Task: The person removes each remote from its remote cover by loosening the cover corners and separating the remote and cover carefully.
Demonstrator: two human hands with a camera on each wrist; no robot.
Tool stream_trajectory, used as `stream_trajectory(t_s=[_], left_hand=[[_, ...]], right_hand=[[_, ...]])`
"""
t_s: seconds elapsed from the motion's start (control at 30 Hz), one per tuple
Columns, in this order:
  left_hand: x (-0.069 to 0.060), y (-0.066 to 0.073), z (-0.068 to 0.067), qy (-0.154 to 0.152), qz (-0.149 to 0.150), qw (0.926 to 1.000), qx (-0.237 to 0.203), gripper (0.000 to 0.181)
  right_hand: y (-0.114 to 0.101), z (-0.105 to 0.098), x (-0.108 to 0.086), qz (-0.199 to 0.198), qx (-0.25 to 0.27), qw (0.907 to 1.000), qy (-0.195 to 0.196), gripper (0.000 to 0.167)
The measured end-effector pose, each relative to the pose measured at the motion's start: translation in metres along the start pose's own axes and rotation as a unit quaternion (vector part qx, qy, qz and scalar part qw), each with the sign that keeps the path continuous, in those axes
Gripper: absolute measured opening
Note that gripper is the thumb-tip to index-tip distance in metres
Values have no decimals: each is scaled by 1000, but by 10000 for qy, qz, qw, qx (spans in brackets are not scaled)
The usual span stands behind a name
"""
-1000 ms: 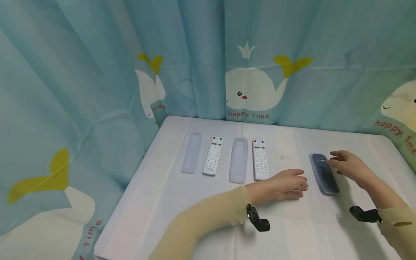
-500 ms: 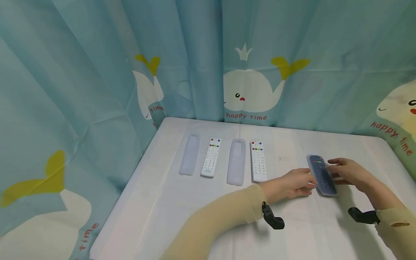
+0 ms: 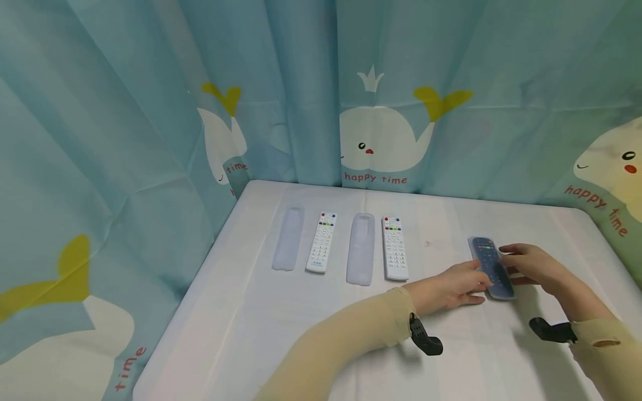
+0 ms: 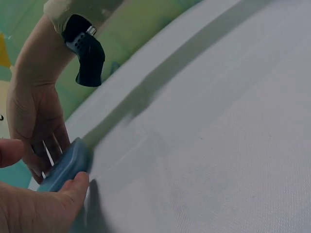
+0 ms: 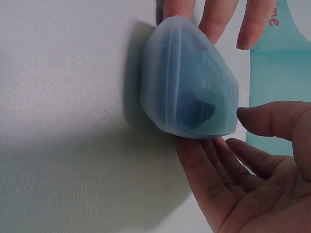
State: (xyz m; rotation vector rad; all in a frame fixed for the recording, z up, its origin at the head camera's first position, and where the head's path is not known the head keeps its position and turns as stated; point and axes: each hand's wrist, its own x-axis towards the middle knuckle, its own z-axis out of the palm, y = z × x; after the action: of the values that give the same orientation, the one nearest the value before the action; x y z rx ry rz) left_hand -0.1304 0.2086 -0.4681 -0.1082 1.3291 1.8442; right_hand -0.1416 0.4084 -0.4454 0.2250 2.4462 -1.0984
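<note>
A dark remote in a translucent cover [image 3: 492, 267] lies on the right part of the table, between both hands. My left hand [image 3: 462, 285] touches its left side, fingers nearly straight. On the other side, my right hand [image 3: 536, 267] has its fingertips against the long edge. In the right wrist view, the right hand [image 5: 257, 189] holds extended fingers along the covered remote [image 5: 194, 87], thumb close to its upper edge. The left wrist view has the left hand's fingers [image 4: 73, 189] at the blue-looking cover [image 4: 70, 162]; the remote's far end is hidden there.
Further left on the white table [image 3: 281, 334] lie a white remote [image 3: 394, 250], an empty translucent cover [image 3: 360, 250], another white remote [image 3: 321, 243] and another cover [image 3: 288, 239]. A blue curtain with whale prints [image 3: 386, 139] hangs behind the table.
My left hand has moved right to the covered remote and touches it. My right hand has lowered to its right side. The view has shifted slightly.
</note>
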Motion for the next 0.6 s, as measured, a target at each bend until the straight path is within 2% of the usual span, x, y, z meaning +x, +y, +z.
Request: stream_trajectory(t_s=[0.3, 0.47, 0.6], left_hand=[[1, 2, -3, 92, 136, 9993, 333, 60], [0, 7, -9, 268, 408, 9976, 496, 53], [-2, 12, -16, 461, 597, 9959, 492, 48]], right_hand=[[6, 3, 5, -168, 80, 9998, -102, 63], [5, 5, 6, -287, 186, 9993, -126, 67], [1, 9, 5, -413, 507, 9979, -48, 69]])
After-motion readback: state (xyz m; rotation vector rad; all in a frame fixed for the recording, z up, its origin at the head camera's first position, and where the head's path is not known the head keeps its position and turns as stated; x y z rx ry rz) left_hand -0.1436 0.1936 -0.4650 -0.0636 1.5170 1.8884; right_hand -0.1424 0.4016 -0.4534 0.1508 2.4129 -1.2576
